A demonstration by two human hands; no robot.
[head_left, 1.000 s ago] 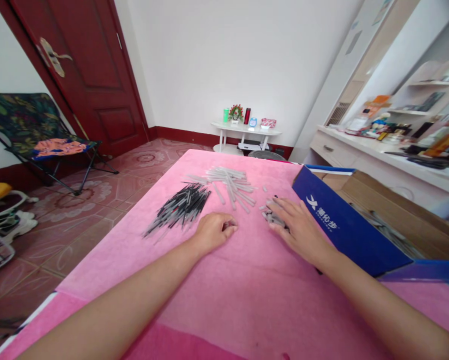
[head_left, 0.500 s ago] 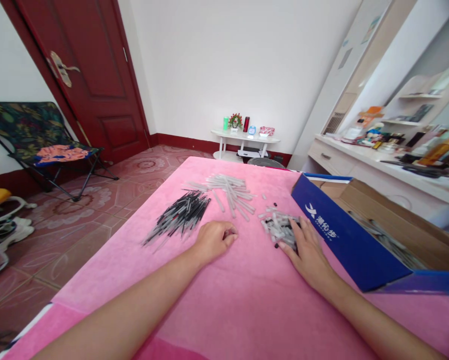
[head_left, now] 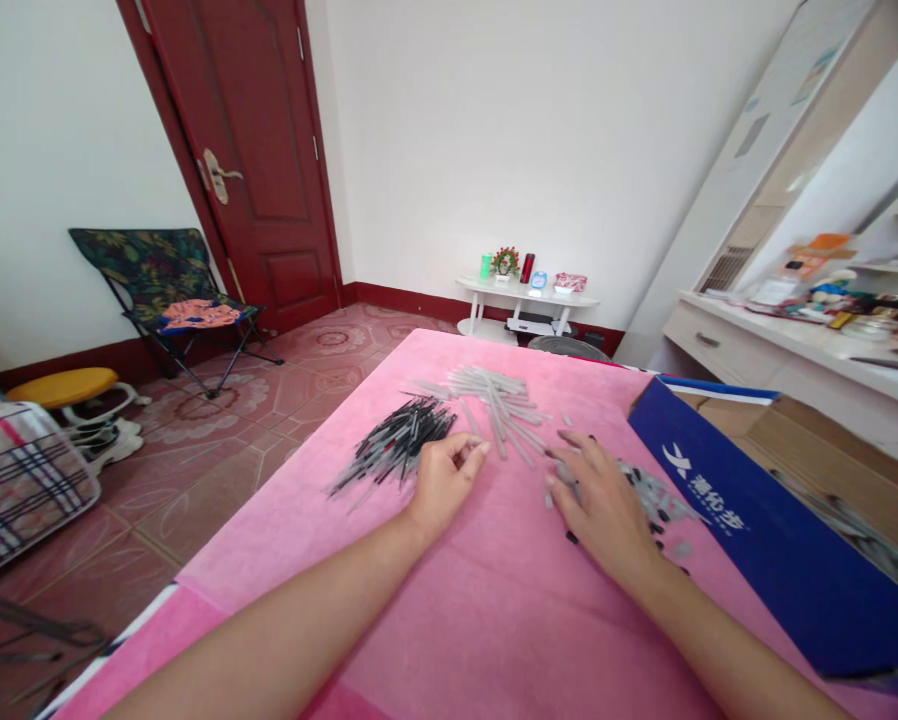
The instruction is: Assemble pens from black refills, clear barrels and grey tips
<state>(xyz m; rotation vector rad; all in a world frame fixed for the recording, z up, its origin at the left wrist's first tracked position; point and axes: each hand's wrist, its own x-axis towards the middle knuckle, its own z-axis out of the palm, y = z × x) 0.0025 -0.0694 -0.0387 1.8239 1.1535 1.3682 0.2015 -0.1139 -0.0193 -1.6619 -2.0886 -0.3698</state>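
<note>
My left hand [head_left: 449,478] rests on the pink cloth with thumb and fingertips pinched together. Whatever may be in that pinch is too small to make out. Beside its knuckles lies a heap of thin black and grey pen refills [head_left: 400,435]. Clear pen barrels [head_left: 498,395] are fanned out beyond both hands. My right hand [head_left: 603,508] is spread palm down over small clear and black pen caps [head_left: 648,490], covering part of them. Loose caps show around its fingers and along its right side.
A blue cardboard box [head_left: 749,520] stands open at the right, with more grey pieces inside. The pink cloth [head_left: 449,610] covers the table. Behind are a low white table [head_left: 528,290], a folding chair [head_left: 171,290] and a red door [head_left: 246,150].
The camera has turned left, so everything sits further right. My right hand has moved left across the caps, which are now more scattered to its right. My left hand stays pinched near the refills.
</note>
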